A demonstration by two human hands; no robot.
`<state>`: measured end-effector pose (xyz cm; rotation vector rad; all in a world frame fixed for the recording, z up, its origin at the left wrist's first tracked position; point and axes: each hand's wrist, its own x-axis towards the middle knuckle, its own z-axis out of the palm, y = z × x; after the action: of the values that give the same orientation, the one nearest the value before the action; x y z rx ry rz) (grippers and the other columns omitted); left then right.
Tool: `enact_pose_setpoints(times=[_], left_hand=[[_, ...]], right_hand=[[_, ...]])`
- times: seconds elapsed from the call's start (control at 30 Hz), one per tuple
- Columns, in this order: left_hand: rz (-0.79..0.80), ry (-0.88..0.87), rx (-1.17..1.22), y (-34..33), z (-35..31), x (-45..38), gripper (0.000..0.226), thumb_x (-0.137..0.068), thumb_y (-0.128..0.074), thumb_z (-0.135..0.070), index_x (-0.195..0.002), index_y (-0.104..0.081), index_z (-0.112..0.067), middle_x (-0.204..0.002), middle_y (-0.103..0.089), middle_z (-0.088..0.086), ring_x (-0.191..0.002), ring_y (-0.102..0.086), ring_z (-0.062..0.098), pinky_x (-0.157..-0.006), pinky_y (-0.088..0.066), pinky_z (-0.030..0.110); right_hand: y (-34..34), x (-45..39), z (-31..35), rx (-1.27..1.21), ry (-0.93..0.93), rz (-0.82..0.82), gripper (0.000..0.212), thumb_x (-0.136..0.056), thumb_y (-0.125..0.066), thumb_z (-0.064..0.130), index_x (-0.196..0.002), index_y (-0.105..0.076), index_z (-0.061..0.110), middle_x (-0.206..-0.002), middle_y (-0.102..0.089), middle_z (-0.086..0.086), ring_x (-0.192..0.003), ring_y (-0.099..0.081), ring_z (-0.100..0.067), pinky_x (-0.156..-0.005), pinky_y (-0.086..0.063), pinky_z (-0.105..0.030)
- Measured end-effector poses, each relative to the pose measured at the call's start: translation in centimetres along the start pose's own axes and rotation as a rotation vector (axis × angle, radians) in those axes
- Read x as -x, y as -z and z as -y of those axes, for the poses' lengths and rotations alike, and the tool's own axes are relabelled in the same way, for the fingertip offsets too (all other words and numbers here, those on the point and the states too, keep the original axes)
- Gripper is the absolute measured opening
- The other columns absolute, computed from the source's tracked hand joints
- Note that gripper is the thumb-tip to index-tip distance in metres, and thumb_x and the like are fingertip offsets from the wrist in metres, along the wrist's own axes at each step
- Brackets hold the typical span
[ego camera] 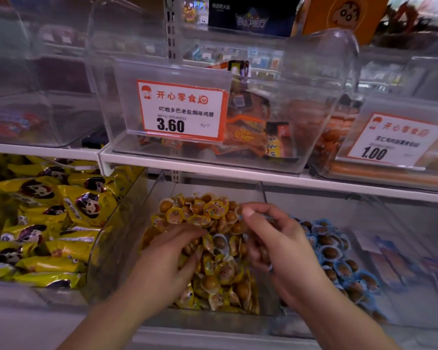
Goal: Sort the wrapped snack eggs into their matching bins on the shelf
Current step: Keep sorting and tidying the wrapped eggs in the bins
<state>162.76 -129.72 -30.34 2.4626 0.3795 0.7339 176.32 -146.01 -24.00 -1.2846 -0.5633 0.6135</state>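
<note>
Bright, even shop light falls from above, with soft shadows under the white shelf (pixel 263 176). Pale glare streaks the clear plastic bins (pixel 314 79). The middle price tag (pixel 181 111) reads sharply; the edges smear and bend with wide-angle distortion. The right hand (pixel 276 238) is slightly motion-blurred.

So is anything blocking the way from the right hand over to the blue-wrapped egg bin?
Nothing visible does. The right hand is above the yellow-wrapped eggs, right beside the blue-wrapped eggs; only the low clear divider between the two bins lies below that path.
</note>
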Motion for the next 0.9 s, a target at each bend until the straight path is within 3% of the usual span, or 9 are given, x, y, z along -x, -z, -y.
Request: enact_pose_setpoints(times=[0.13,0.2,0.3,0.37,0.47,0.57,0.7,0.8,0.9], left_hand=[[0.027,-0.089,-0.074,-1.8,-1.6,-1.5,0.029,-0.091,-0.059,-0.031,-0.119,-0.066,-0.035,-0.124,-0.056,-0.023,-0.122,-0.047,-0.003,-0.103,-0.041,0.028],[0.107,-0.100,-0.093,-3.0,-2.0,-2.3,0.027,-0.094,-0.056,-0.034,-0.120,-0.064,-0.037,-0.122,-0.054,-0.026,-0.118,-0.048,-0.004,-0.101,-0.043,0.027],[0.236,-0.064,-0.142,-4.8,-1.9,-3.3,0.032,-0.094,-0.053,-0.043,-0.126,-0.057,-0.041,-0.122,-0.049,-0.028,-0.114,-0.050,-0.003,-0.096,-0.044,0.023],[0.285,-0.034,-0.193,-6.0,-1.8,-4.0,0.036,-0.093,-0.056,-0.043,-0.128,-0.056,-0.039,-0.124,-0.050,-0.024,-0.116,-0.050,0.003,-0.097,-0.044,0.025],[0.265,-0.046,-0.361,-7.1,-1.5,-5.2,0.042,-0.087,-0.060,-0.040,-0.129,-0.058,-0.035,-0.127,-0.054,-0.015,-0.121,-0.048,0.013,-0.102,-0.040,0.030],[0.277,-0.005,-0.578,-7.4,-1.2,-6.2,0.045,-0.083,-0.064,-0.044,-0.127,-0.059,-0.034,-0.127,-0.056,-0.008,-0.122,-0.050,0.020,-0.107,-0.035,0.036],[0.324,0.090,-0.542,-7.6,-1.0,-6.5,0.029,-0.085,-0.064,-0.039,-0.113,-0.065,-0.034,-0.110,-0.053,-0.007,-0.111,-0.055,0.023,-0.096,-0.043,0.035],[0.278,0.118,-0.417,-6.9,-0.7,-6.8,0.023,-0.083,-0.070,-0.033,-0.106,-0.070,-0.035,-0.104,-0.056,-0.011,-0.105,-0.058,0.017,-0.087,-0.048,0.031],[0.183,0.142,-0.343,-6.3,-0.4,-7.0,0.026,-0.082,-0.076,-0.029,-0.106,-0.071,-0.035,-0.106,-0.054,-0.014,-0.100,-0.059,0.013,-0.085,-0.049,0.028]], right_hand=[[5.2,-0.5,1.4,0.091,0.003,-0.160,0.015,-0.093,-0.062,0.027,-0.098,-0.075,0.021,-0.061,-0.056,0.000,-0.039,-0.042,-0.014,-0.037,-0.028,-0.018],[8.5,-1.5,0.8,0.276,-0.009,-0.285,0.017,-0.095,-0.060,0.019,-0.101,-0.076,0.020,-0.065,-0.068,0.002,-0.048,-0.059,-0.017,-0.040,-0.041,-0.021],[12.7,-2.5,-0.7,0.344,-0.144,-0.387,0.019,-0.095,-0.060,0.022,-0.105,-0.075,0.017,-0.095,-0.077,-0.003,-0.091,-0.073,-0.023,-0.076,-0.060,-0.032],[14.5,-2.8,-1.5,0.224,-0.200,-0.437,0.024,-0.094,-0.061,0.026,-0.101,-0.077,0.010,-0.094,-0.078,-0.008,-0.085,-0.075,-0.025,-0.074,-0.058,-0.036],[15.8,-3.1,-1.5,0.293,-0.125,-0.605,0.017,-0.092,-0.064,0.030,-0.088,-0.079,0.025,-0.098,-0.078,0.004,-0.088,-0.072,-0.014,-0.075,-0.056,-0.029],[15.0,-2.7,-1.3,0.279,-0.020,-0.562,0.027,-0.091,-0.062,0.022,-0.076,-0.080,0.035,-0.081,-0.077,0.015,-0.076,-0.071,0.000,-0.057,-0.052,-0.014],[12.0,-1.9,-1.5,0.395,0.045,-0.401,0.026,-0.094,-0.058,0.014,-0.082,-0.078,0.027,-0.086,-0.076,0.012,-0.082,-0.069,-0.001,-0.067,-0.055,-0.022],[10.1,-1.7,-2.1,0.417,0.042,-0.234,0.021,-0.098,-0.058,0.014,-0.092,-0.075,0.023,-0.078,-0.072,-0.016,-0.061,-0.062,-0.030,-0.053,-0.050,-0.042],[10.0,-1.7,-2.9,0.398,0.021,-0.164,0.019,-0.099,-0.054,0.010,-0.101,-0.073,0.015,-0.044,-0.049,0.003,-0.035,-0.035,-0.008,-0.036,-0.027,-0.019]])
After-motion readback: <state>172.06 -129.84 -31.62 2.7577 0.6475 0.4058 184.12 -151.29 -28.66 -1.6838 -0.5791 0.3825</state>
